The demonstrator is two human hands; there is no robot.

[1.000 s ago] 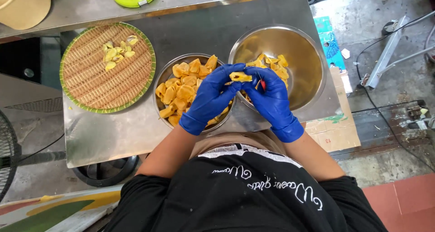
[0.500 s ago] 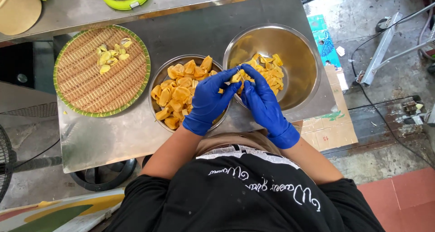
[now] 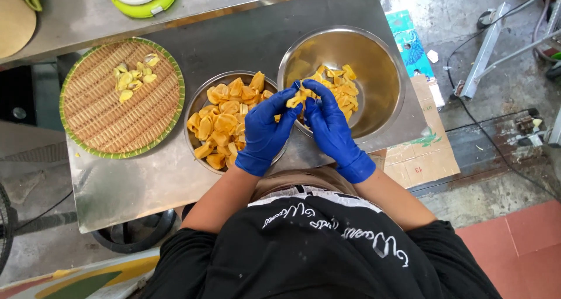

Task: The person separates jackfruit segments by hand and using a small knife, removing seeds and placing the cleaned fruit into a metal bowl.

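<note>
your left hand [image 3: 264,132] and right hand [image 3: 331,126], both in blue gloves, have their fingers pinched on one orange fruit piece [image 3: 295,98] between the two steel bowls on the counter [image 3: 117,182].

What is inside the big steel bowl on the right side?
The big bowl holds a small heap of opened yellow fruit pieces on its near-left side; the rest is bare steel. The gloved hands, left and right, cover part of the heap.
</note>
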